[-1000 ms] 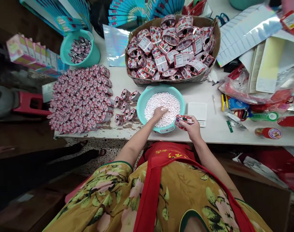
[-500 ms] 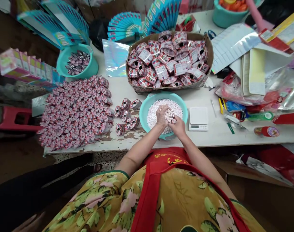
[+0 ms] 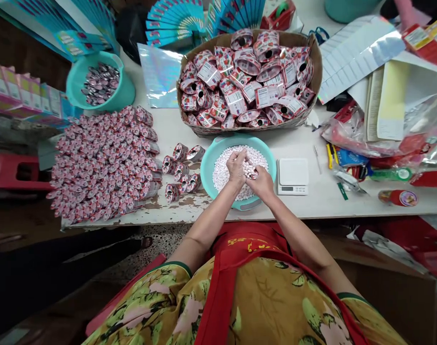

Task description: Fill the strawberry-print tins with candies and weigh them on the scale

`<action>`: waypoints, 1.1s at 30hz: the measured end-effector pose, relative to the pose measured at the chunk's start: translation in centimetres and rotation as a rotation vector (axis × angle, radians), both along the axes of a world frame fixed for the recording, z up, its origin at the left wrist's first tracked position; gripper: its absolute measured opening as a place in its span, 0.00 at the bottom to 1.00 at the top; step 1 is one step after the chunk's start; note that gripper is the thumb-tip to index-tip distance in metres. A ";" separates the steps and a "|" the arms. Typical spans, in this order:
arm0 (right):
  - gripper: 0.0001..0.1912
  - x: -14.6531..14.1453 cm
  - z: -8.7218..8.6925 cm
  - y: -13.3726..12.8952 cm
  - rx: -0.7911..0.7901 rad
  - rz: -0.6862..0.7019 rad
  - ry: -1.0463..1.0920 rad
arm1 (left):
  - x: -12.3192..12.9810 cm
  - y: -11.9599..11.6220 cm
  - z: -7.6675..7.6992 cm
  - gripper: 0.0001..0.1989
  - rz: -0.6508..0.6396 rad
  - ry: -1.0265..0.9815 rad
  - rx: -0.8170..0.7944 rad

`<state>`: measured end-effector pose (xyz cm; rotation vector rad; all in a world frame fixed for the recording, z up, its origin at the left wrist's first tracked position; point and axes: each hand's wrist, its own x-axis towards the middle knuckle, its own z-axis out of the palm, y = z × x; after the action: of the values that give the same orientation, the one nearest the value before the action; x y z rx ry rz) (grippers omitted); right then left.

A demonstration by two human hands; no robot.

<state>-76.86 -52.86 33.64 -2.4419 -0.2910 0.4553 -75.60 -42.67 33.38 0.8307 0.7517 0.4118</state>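
A turquoise basin [image 3: 207, 173] full of small whitish candy pellets [image 3: 221, 165] stands near the table's front edge. Over it, my left hand [image 3: 236, 167] is cupped, its fingers curled around a heap of pellets. My right hand [image 3: 260, 183] meets it from the right, closed around a small red-and-white printed pack [image 3: 253, 176] that is mostly hidden by fingers and pellets. Several similar printed packs [image 3: 180, 152] stand left of the basin. To the right sits a white digital scale [image 3: 293, 173].
A cardboard box [image 3: 247, 128] of printed packs stands behind the basin. Many packs [image 3: 106, 165] are massed on the left, before a turquoise bucket [image 3: 128, 91] of shiny pieces. Papers [image 3: 362, 57], plastic bags and a red jar [image 3: 401, 197] lie right. Someone's dark-clothed legs [image 3: 60, 258] show at lower left.
My left hand has closed further over the pellets, so fewer show between my hands. The camera view has shifted slightly, and a red stool edge now shows beside me.
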 end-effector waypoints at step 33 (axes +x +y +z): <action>0.17 0.7 -0.7 0.4 0.512 -0.139 0.120 | 1.2 0.5 2.3 0.27 -0.174 0.020 0.166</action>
<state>-76.17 -52.49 32.99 -1.9131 -0.1598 0.4049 -74.39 -42.12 35.63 1.0492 0.6638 0.3135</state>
